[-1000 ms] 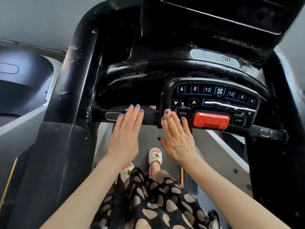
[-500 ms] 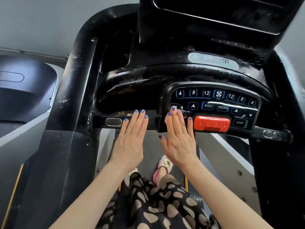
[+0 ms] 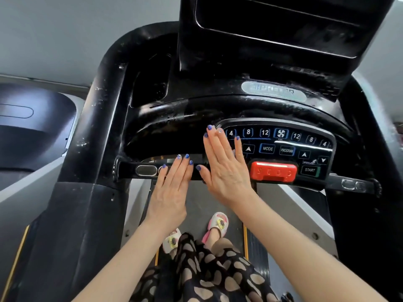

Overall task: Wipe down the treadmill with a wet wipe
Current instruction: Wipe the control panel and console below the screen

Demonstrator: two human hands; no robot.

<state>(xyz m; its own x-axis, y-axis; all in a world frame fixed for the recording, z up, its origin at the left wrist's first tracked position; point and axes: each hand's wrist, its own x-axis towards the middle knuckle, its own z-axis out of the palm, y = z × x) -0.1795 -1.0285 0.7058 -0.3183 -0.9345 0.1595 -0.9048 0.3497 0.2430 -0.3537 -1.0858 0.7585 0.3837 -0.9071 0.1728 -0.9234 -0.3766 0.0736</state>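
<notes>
Treadmill console (image 3: 196,118), glossy black and flecked with pale marks, fills the middle of the head view, rising into a dark screen housing (image 3: 272,25) at the top and curving down at the left into a wide black upright (image 3: 72,214). No wet wipe shows anywhere, though one might lie hidden under a palm. Low on the console sits the control panel (image 3: 283,147), with a row of number keys 4, 8, 12, a fan key, then 12, 8, 4, and below them arrow keys, MODE, PROGRAM and START. A red stop button (image 3: 273,171) sits at the panel's lower edge, just right of the right hand (image 3: 226,168). That hand lies flat over the panel's left end, fingers straight and together, thumb spread toward the left, gripping nothing; its fingertips (image 3: 210,128) reach the panel's upper left corner. The left hand (image 3: 172,192) is just beside it, lower, also flat with straight fingers and holding nothing; its tips lie over the horizontal handlebar (image 3: 130,170) next to an oval metal sensor (image 3: 146,170). Whether either palm actually presses the surface cannot be told. A second pair of metal sensors (image 3: 353,184) sits on the bar at the far right. Below the hands lie the grey running belt (image 3: 198,205), two feet in pale pink sandals (image 3: 218,223), and a black garment with tan spots (image 3: 207,271). Another dark machine (image 3: 32,127) stands off to the left.
</notes>
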